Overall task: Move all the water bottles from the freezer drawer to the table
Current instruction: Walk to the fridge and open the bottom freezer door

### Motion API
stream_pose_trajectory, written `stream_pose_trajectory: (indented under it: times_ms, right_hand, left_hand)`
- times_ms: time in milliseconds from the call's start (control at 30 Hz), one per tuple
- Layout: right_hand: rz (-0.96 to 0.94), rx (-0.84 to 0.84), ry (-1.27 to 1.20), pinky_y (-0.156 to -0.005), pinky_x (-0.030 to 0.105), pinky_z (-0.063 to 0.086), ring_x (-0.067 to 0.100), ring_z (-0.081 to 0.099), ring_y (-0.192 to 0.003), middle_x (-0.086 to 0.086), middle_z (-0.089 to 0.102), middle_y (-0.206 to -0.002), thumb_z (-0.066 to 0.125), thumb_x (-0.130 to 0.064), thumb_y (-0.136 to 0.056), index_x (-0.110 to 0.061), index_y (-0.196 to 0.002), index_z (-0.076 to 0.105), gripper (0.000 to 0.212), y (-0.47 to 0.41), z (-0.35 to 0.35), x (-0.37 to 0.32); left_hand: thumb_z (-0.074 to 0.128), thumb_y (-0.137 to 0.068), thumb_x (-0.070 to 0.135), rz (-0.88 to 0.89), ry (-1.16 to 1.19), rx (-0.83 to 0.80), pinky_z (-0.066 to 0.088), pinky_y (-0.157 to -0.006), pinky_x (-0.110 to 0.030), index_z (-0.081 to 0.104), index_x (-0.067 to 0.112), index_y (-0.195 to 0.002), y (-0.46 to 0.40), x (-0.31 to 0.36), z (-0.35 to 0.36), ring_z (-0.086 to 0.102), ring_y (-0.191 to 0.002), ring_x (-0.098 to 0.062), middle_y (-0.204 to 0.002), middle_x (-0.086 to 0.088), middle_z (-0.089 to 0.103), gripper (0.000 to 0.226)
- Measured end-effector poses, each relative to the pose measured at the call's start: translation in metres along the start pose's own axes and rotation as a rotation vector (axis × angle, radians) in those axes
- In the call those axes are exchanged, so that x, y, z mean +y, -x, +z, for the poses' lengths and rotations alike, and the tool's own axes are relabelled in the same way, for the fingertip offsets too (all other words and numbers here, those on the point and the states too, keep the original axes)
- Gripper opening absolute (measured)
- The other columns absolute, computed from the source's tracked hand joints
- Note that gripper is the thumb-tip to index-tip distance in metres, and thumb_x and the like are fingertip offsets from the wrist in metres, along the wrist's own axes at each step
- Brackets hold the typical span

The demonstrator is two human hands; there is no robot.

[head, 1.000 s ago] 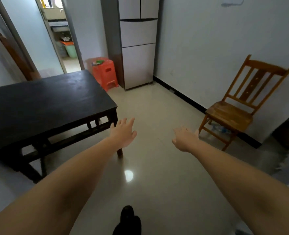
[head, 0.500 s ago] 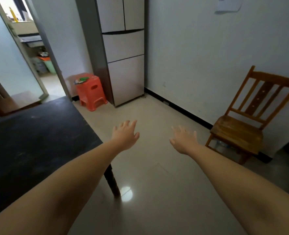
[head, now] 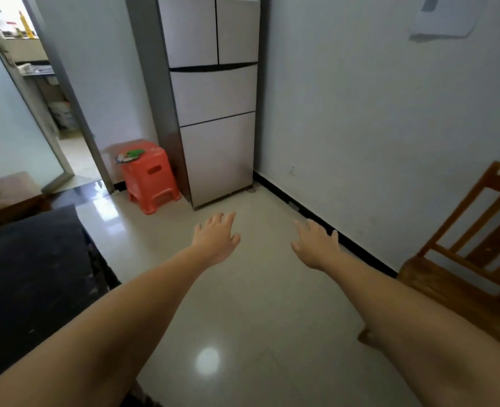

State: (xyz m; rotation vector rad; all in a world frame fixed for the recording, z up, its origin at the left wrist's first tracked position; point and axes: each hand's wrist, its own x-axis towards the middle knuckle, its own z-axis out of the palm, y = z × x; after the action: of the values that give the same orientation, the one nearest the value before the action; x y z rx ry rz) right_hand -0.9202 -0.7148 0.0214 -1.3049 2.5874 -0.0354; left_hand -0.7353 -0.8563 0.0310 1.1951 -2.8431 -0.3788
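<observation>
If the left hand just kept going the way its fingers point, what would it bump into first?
Probably the bottom drawer front of the tall silver fridge; the left hand points at it over bare floor, though depth is uncertain.

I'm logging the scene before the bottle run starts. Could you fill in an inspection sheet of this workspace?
Surface: dark table at left, only partly in view.
Job's things: fridge ahead, all doors and drawers closed; no bottles visible.
Clutter: orange stool beside the fridge, small items on top.
Hands: left hand and right hand open, holding nothing, above the floor.
Cables: nothing seen.
Surroundings: wooden chair at right wall; open doorway at left.
</observation>
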Motion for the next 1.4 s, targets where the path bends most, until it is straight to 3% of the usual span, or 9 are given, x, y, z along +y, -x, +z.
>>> stream_pose_trajectory:
  times_ms: [367,633,800,1133,1400]
  right_hand:
    - [-0.078,-0.047,0.027,-0.116,0.060,0.008,0.029,0.013,-0.147,0.009,0.005,-0.162,0.032,-0.041,-0.099,-0.026,-0.154,0.009,0.061,-0.227,-0.033,-0.023]
    - [-0.078,0.002,-0.040,-0.115,0.056,0.021,0.032,0.017,-0.146,0.014,0.011,-0.160,0.036,-0.038,-0.100,-0.022,-0.154,0.010,0.062,-0.405,-0.081,-0.055]
    - [-0.081,-0.013,-0.022,-0.116,0.058,0.015,0.030,0.013,-0.147,0.011,0.005,-0.161,0.035,-0.040,-0.100,-0.023,-0.153,0.009,0.062,-0.491,-0.101,-0.069]
    - [-0.215,-0.012,0.001,-0.117,0.054,0.017,0.029,0.009,-0.148,0.011,0.000,-0.162,0.033,-0.040,-0.101,-0.022,-0.154,0.007,0.062,-0.698,-0.138,-0.100]
    - [-0.305,-0.019,0.066,-0.116,0.058,0.003,0.027,0.004,-0.149,0.007,-0.002,-0.162,0.029,-0.041,-0.102,-0.026,-0.154,0.005,0.059,-0.852,-0.199,-0.128]
  left_hand:
    - [0.041,-0.095,0.037,-0.078,0.040,-0.014,0.028,-0.113,-0.047,0.020,0.019,-0.149,-0.200,-0.035,-0.005,0.032,-0.137,-0.030,-0.149,-0.010,0.031,0.061]
    - [0.040,-0.096,0.040,-0.073,0.026,0.023,0.030,-0.110,-0.048,0.020,0.021,-0.150,-0.385,-0.090,-0.055,0.034,-0.136,-0.032,-0.148,-0.013,0.033,0.061]
    - [0.038,-0.097,0.041,-0.081,0.040,0.004,0.031,-0.108,-0.049,0.020,0.020,-0.150,-0.469,-0.111,-0.073,0.035,-0.134,-0.033,-0.147,-0.014,0.033,0.060]
    - [0.038,-0.098,0.042,-0.213,0.071,0.028,0.034,-0.107,-0.050,0.019,0.020,-0.149,-0.644,-0.169,-0.088,0.035,-0.134,-0.033,-0.149,-0.014,0.030,0.059]
    - [0.039,-0.097,0.043,-0.329,0.116,0.089,0.031,-0.110,-0.049,0.017,0.018,-0.151,-0.779,-0.194,-0.117,0.033,-0.137,-0.034,-0.151,-0.015,0.027,0.063]
